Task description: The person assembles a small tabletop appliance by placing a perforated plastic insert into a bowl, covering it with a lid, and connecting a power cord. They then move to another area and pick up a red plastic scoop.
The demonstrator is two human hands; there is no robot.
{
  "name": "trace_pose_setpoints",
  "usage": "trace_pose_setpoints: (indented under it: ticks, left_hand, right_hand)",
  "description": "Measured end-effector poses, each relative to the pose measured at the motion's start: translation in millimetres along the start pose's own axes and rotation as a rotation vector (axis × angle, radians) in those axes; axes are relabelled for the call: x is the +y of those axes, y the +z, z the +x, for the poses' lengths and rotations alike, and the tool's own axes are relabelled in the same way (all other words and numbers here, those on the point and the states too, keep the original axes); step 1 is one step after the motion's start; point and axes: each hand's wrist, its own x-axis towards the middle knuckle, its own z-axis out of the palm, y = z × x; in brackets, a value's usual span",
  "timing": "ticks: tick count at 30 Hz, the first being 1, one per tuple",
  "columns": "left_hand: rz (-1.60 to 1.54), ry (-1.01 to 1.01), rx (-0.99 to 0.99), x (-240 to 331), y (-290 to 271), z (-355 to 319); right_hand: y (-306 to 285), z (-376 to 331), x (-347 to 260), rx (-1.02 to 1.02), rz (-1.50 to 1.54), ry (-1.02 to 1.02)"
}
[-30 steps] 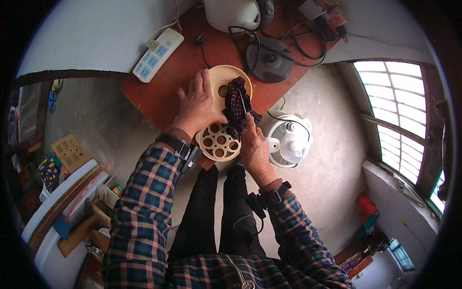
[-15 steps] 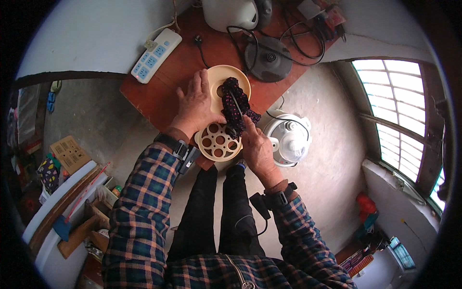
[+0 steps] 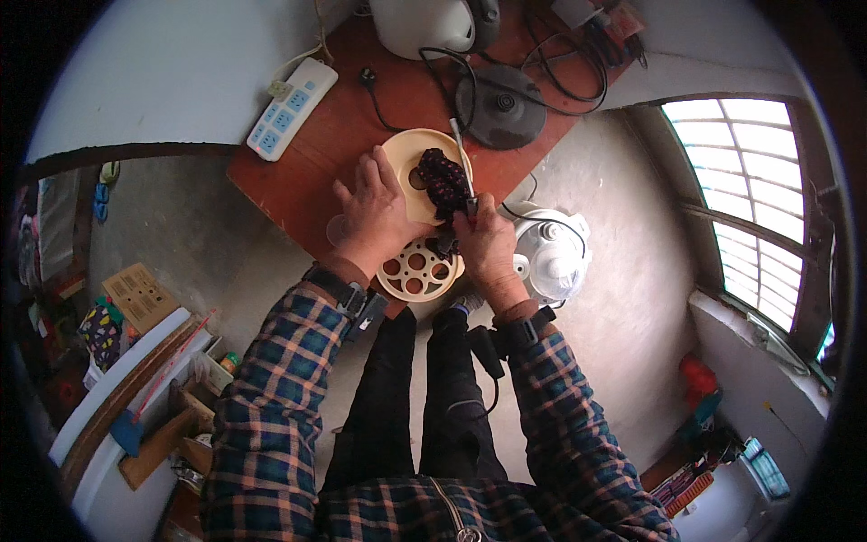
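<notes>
My left hand lies along the left rim of a cream bowl, fingers stretched and apart, with its thumb side toward the cloth. A crumpled dark cloth with small pinkish dots hangs over the bowl's right side. Closed on a thin, pale rod-like tool, my right hand is beside this cloth; the tool points up and away from me. Whether those fingers also pinch the cloth is hidden. Just below the bowl is a cream tray with round holes, partly covered by the cloth's lower end.
On the reddish-brown table are a white power strip, a black kettle base with cords, and a white kettle. A white lidded appliance stands on the floor to the right. A cardboard box sits at left.
My right hand has turned, and the tool that lay across the cloth now stands out past it, pointing away from me. The cloth has bunched upward into the bowl.
</notes>
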Motion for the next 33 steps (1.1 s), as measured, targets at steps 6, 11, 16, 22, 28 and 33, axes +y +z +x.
trace_pose_setpoints:
  ticks: [6, 11, 16, 22, 28, 33]
  left_hand:
    - [0.083, 0.205, 0.042, -15.7, -18.7, 8.9]
    - [0.167, 0.440, -0.009, -16.9, -25.7, 32.0]
    - [0.274, 0.491, -0.071, -16.1, -28.1, 41.8]
    - [0.185, 0.341, -0.061, -18.0, -24.8, 30.6]
    - [0.238, 0.250, -0.034, -7.2, -25.6, 20.4]
    - [-0.167, 0.494, 0.109, 26.7, -16.2, -25.5]
  right_hand:
    - [-32.7, -25.4, 39.0, 0.202, 0.346, -0.041]
    - [-57.4, -59.2, 70.1, 0.181, 0.537, 0.127]
    - [-61.4, -77.0, 81.0, 0.203, 0.565, 0.063]
    - [-68.7, -78.9, 75.1, 0.234, 0.715, 0.131]
    - [-77.4, -78.7, 62.7, 0.189, 0.789, 0.211]
    - [-83.7, -79.0, 47.9, 0.133, 0.945, 0.261]
